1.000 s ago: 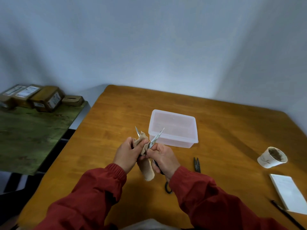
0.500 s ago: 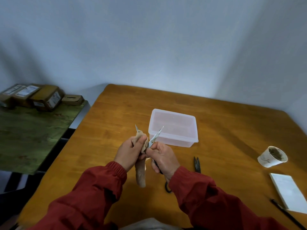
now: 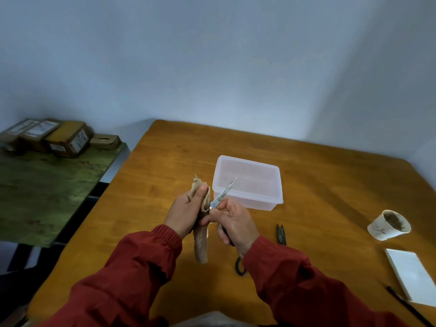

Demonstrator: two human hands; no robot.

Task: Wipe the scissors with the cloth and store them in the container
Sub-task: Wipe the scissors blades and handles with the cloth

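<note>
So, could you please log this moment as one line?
step: wiping | left hand: cloth round one blade | right hand: grips scissors, blades apart | container: scissors not yet inside

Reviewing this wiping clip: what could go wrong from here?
1. The scissors are spread open. The left hand pinches one blade through the cloth, so a slip could cut a finger.
2. The right hand grips the handle with the other blade bare, close to the left fingers.
3. Black snips lie on the table beside the right sleeve and could get knocked.
</note>
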